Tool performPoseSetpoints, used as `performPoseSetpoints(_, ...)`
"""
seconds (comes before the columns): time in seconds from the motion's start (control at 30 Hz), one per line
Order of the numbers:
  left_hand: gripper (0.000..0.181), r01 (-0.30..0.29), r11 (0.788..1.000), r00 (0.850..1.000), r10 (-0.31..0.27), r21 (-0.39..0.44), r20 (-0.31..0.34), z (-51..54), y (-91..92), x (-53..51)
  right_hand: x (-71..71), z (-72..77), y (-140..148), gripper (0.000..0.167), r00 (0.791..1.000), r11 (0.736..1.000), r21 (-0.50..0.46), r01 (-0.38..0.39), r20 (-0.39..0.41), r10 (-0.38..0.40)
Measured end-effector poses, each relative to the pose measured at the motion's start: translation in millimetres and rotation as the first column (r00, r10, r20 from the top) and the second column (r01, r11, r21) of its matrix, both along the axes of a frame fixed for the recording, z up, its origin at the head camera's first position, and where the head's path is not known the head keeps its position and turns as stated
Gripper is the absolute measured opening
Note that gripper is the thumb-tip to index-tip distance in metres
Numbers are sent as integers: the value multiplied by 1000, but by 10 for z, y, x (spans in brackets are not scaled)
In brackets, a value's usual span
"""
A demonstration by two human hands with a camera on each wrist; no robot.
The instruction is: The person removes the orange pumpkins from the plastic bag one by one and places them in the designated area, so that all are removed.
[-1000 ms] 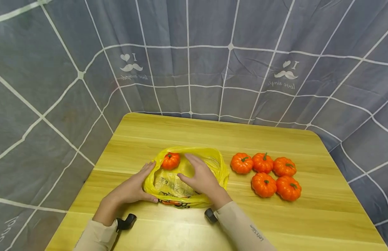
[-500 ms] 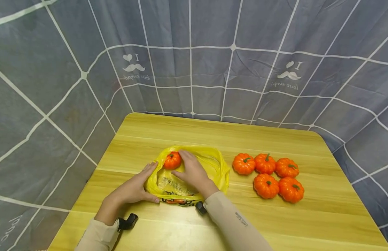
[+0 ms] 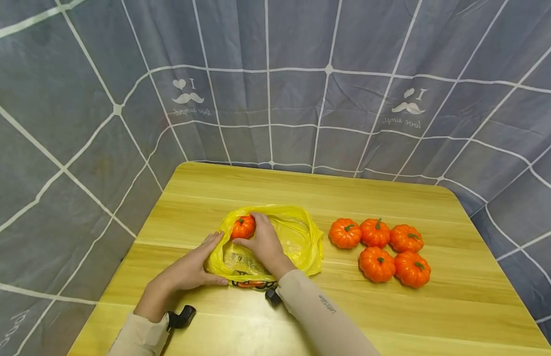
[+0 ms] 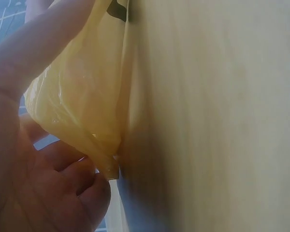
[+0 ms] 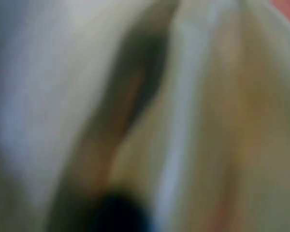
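A yellow plastic bag (image 3: 298, 242) lies on the table with its mouth spread wide. One small orange pumpkin (image 3: 243, 227) with a green stem sits inside, at the bag's left end. My left hand (image 3: 193, 264) holds the bag's left side, thumb in front and fingers behind; in the left wrist view the fingers (image 4: 70, 166) bend round the bag's corner. Reaching into the bag, my right hand (image 3: 263, 242) grips the pumpkin from its right, fingers at the far side and thumb at the near side. The right wrist view is too blurred to read.
Several more orange pumpkins (image 3: 376, 264) stand in a close cluster on the wooden table (image 3: 346, 316), right of the bag. A grey curtain (image 3: 298, 94) with white lines hangs behind the table and at its sides.
My right hand has moved left inside the bag, from the bag's middle to the pumpkin, and now grips it. The left hand has stayed at the bag's left side.
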State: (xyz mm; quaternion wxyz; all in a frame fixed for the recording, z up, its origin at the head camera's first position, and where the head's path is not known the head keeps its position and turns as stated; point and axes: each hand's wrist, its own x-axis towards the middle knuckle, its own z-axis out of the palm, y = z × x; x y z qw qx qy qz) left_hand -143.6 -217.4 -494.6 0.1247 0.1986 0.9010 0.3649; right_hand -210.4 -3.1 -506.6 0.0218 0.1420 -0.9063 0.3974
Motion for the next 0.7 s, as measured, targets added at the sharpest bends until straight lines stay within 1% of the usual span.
performPoseSetpoints(0.2, 120, -16, 1000, 1000, 16, 2, 9, 1, 7, 1, 18, 18, -66, 85, 999, 999, -21, 31, 26, -30)
performPoseSetpoints(0.33, 120, -29, 1000, 1000, 29, 11, 13, -2, 0, 14, 49, 36, -52, 84, 999, 1000, -12, 26, 42, -25)
performPoseSetpoints(0.53, 119, -34, 999, 999, 34, -7, 8, 3, -13, 11, 103, 90, 52, 85, 998, 1000, 18, -9, 68, 8)
performPoseSetpoints(0.7, 119, -37, 999, 999, 37, -6, 15, 13, -18, 4, 218, 199, 223, 86, 994, 997, 16, -70, 84, 68)
